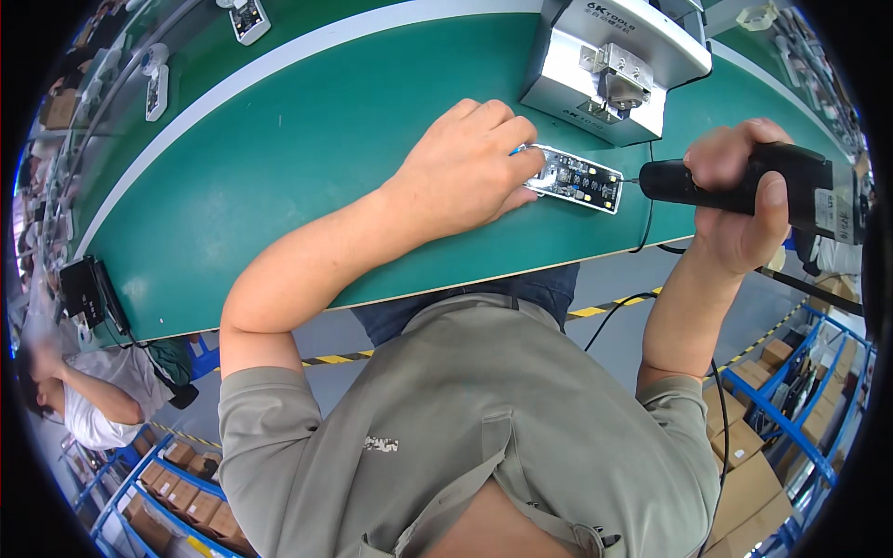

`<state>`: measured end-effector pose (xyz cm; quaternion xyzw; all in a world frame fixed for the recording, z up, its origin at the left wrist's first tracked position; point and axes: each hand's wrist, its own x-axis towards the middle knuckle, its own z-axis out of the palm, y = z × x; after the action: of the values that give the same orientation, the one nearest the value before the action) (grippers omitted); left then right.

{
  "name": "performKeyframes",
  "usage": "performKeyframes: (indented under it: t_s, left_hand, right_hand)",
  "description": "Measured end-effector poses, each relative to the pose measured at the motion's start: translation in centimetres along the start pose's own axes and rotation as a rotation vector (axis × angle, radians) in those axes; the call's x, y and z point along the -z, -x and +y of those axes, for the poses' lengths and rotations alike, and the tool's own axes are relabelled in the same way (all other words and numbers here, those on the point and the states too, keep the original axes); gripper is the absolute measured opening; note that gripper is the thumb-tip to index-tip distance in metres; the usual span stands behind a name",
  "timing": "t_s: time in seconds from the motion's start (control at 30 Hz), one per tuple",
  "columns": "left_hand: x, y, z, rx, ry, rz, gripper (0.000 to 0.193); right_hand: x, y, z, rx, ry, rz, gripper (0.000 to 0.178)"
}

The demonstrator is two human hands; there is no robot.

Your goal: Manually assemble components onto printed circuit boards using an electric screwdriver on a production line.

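Observation:
My left hand (474,163) is closed round the left end of a small black circuit board in a clear-edged white housing (581,181), holding it low over the green bench top. My right hand (739,200) grips a black electric screwdriver (688,181) held sideways. Its thin bit points left and meets, or nearly meets, the board's right end; I cannot tell whether it touches. My left fingers cover the other end of the board.
Behind the board stands a silver screw feeder machine (605,74). A dark cable (648,223) runs down over the bench edge. Housings with boards (249,20) lie far left, and a black box (88,290) sits near the left corner. Another person (98,400) is at lower left.

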<state>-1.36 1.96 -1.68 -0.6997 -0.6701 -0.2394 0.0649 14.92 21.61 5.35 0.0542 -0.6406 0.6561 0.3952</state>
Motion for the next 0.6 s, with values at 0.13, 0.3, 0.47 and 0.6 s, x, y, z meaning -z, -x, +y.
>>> performKeyframes:
  t_s: [0.13, 0.3, 0.47, 0.6]
  left_hand:
    - [0.1, -0.2, 0.1, -0.010, -0.011, 0.012, 0.023]
    - [0.6, 0.1, 0.4, -0.019, -0.008, 0.016, 0.022]
    - [1.2, 0.7, 0.7, -0.012, 0.003, 0.002, 0.023]
    - [1.5, 0.7, 0.8, 0.018, 0.015, -0.036, 0.030]
  right_hand:
    - [0.3, -0.1, -0.1, 0.005, 0.006, -0.001, 0.040]
    - [-0.1, 0.2, -0.4, 0.012, -0.007, -0.014, 0.041]
    - [-0.6, 0.6, -0.5, 0.014, -0.044, -0.020, 0.041]
    - [-0.5, 0.5, -0.5, 0.018, -0.056, -0.034, 0.042]
